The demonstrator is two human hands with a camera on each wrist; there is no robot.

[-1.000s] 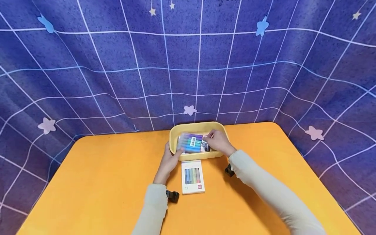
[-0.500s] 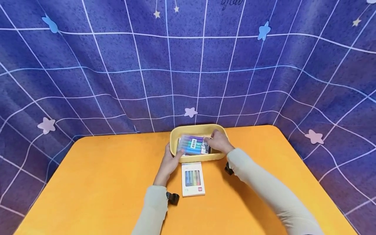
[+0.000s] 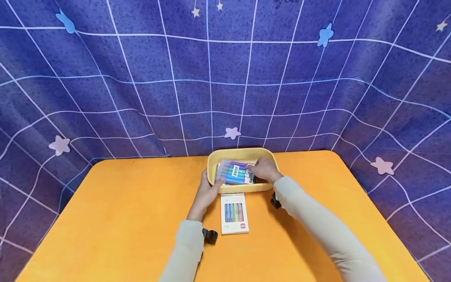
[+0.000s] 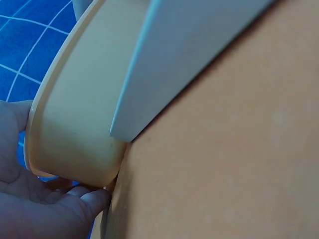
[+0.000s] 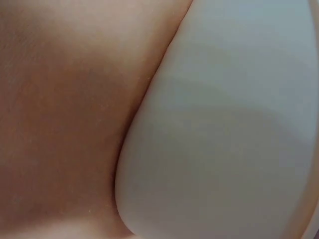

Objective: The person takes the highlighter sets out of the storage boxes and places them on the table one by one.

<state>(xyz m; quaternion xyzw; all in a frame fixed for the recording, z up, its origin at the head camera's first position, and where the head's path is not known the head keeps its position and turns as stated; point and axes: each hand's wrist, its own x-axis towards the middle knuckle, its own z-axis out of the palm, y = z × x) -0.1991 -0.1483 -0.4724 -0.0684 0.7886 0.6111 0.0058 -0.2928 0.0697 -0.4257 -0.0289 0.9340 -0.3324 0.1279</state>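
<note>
A pale yellow plastic basket [image 3: 243, 188] stands at the table's back edge. Inside it lies a clear pack of markers [image 3: 235, 172], purple through blue, with a white label. My left hand [image 3: 206, 192] grips the basket's left front corner, thumb over the rim; the left wrist view shows that hand [image 4: 45, 199] with fingers around the outside wall. My right hand [image 3: 265, 170] reaches over the right side and holds the right end of the marker pack, its thumb on top; its other fingers are hidden. Only the basket's outer wall [image 5: 214, 129] and the table fill the right wrist view.
A white box of markers [image 3: 234, 227] with a window lies flat on the orange table [image 3: 141, 219], just in front of the basket. Behind the table hangs a blue curtain [image 3: 225, 94] with white grid lines and stars. Something flat and white lies under the marker pack.
The head view has shifted slightly. My right hand has settled a little deeper over the pack's right end. The left hand stays on the basket corner.
</note>
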